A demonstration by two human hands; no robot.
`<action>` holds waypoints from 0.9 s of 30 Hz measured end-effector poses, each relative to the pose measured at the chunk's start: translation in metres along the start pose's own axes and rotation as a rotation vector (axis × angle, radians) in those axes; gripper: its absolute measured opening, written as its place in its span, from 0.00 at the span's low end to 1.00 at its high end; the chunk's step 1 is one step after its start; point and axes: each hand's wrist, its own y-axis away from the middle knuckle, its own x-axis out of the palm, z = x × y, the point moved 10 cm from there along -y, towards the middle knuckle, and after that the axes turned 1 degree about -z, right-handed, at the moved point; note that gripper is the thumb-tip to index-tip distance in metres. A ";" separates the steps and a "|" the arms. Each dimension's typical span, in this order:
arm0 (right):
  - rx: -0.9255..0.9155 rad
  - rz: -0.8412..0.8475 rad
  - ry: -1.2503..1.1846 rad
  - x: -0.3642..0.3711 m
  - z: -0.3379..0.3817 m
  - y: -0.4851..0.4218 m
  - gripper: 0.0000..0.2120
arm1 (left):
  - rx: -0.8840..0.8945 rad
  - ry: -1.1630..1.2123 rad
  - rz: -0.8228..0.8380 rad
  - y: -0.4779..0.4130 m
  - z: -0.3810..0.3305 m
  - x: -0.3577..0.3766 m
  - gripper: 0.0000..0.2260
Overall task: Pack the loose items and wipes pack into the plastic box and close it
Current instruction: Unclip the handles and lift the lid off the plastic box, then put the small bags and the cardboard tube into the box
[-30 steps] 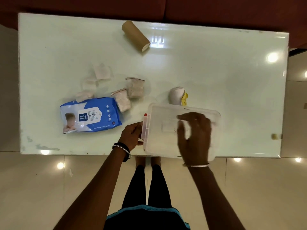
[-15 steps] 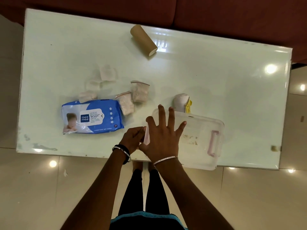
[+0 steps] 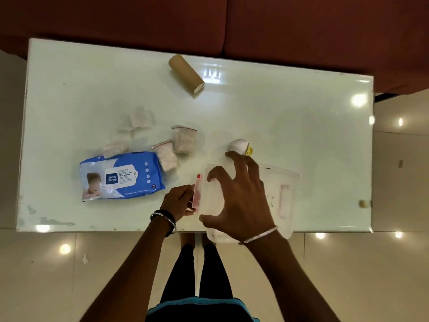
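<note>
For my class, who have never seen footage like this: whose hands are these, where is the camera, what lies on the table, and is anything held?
The camera sits on a person's head, looking down at their own bare hands. On the pale table lie a blue wipes pack, two small zip bags, some folded white pads, a brown cardboard roll and a white roll. The left hand grips the pink latch of the clear plastic box; the right hand spreads over its lid.
</note>
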 end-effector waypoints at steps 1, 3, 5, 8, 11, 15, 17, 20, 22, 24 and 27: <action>-0.033 0.015 -0.008 -0.013 -0.004 0.006 0.36 | -0.015 0.007 0.007 0.001 -0.001 0.000 0.09; -0.092 0.072 0.000 -0.034 -0.017 0.018 0.37 | -0.038 0.014 0.015 0.004 -0.003 0.001 0.11; -0.091 0.110 0.001 -0.056 -0.040 0.030 0.37 | -0.043 0.004 0.019 0.005 -0.004 0.000 0.11; 0.033 0.161 0.053 -0.090 -0.092 0.051 0.36 | -0.044 -0.009 0.016 0.006 -0.005 0.001 0.12; 0.208 0.218 0.082 -0.117 -0.148 0.077 0.32 | -0.030 -0.022 -0.008 0.006 -0.005 0.000 0.14; 0.349 0.175 0.031 -0.142 -0.209 0.109 0.23 | 0.003 -0.056 0.001 0.004 -0.004 0.001 0.12; 0.387 0.075 -0.024 -0.153 -0.234 0.120 0.21 | 0.008 -0.067 0.006 0.001 -0.002 0.001 0.12; 0.398 -0.093 -0.014 -0.159 -0.262 0.123 0.19 | 0.007 -0.059 0.005 -0.002 0.000 -0.001 0.11; 0.402 -0.214 -0.030 -0.153 -0.279 0.119 0.18 | 0.013 -0.057 0.012 -0.002 0.000 -0.001 0.11; 0.423 -0.336 -0.081 -0.139 -0.296 0.114 0.16 | 0.020 -0.054 0.019 -0.002 0.000 -0.001 0.11; 0.428 -0.451 -0.158 -0.106 -0.319 0.105 0.15 | 0.036 -0.055 0.014 0.000 -0.001 0.000 0.11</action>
